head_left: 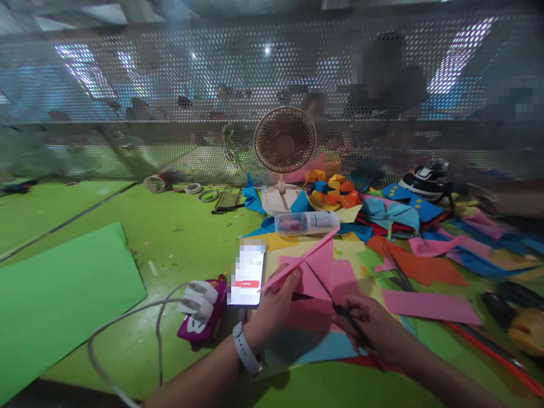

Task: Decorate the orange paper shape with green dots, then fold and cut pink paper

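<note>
My left hand [274,306], with a watch band at its wrist, grips a folded piece of pink paper [322,248] near its lower left end. The paper is raised at a slant above several stacked coloured sheets. In my right hand [376,326] is a pair of dark scissors [319,282], its blade pointing up and left to the paper's lower edge. Whether the blades touch the paper I cannot tell. Beneath both hands lie pink sheets and a light blue sheet [314,347]. A lit phone [250,275] lies just left of the paper.
A purple power adapter [204,320] with white plugs and a cable sits left of my forearm. Behind the paper are a clear bottle [306,222] and a small fan [285,140]. Coloured paper scraps [429,266] crowd the right; a green sheet [72,306] covers the left.
</note>
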Demonstrator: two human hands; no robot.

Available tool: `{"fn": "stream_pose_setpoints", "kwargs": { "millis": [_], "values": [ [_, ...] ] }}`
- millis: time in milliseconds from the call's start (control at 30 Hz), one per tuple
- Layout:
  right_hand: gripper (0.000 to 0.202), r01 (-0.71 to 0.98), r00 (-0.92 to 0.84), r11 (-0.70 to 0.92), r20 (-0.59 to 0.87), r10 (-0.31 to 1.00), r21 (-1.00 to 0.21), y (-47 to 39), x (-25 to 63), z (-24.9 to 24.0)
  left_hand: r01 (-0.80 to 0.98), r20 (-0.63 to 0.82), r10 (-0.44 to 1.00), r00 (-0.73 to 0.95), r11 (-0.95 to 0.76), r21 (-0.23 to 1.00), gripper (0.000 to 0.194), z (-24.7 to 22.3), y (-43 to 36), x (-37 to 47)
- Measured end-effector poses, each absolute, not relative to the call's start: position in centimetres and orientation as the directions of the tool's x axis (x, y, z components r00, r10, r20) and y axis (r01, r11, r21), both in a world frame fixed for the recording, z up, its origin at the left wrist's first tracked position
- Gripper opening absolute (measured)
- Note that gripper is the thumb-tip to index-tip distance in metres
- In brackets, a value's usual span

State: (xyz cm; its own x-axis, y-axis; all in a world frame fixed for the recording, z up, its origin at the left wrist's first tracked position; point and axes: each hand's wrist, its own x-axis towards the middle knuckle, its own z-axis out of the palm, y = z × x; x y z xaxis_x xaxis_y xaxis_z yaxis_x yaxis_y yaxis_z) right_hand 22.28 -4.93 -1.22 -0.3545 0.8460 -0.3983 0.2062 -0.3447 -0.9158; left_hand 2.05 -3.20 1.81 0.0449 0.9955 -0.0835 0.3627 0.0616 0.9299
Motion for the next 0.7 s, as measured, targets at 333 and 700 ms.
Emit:
{"fn": "stream_pose_setpoints", "kwargs": {
  "millis": [333, 700],
  "values": [
    [0.047, 0.279, -0.322, -0.323, -0.405, 0.856, -0.904, -4.9, 22.3, -1.7, 0.442, 0.015, 0.991, 0.132, -0.072, 0.894, 0.03, 0.5, -3.3, 1.5],
    [0.045, 0.212, -0.327, -0.309, -0.366, 0.872, -0.927, -3.8, 23.1, -2.2, 0.247, 0.174, 0.985, 0.009, -0.171, 0.954, 0.034, 0.6, -4.4, 0.8]
  ]
}}
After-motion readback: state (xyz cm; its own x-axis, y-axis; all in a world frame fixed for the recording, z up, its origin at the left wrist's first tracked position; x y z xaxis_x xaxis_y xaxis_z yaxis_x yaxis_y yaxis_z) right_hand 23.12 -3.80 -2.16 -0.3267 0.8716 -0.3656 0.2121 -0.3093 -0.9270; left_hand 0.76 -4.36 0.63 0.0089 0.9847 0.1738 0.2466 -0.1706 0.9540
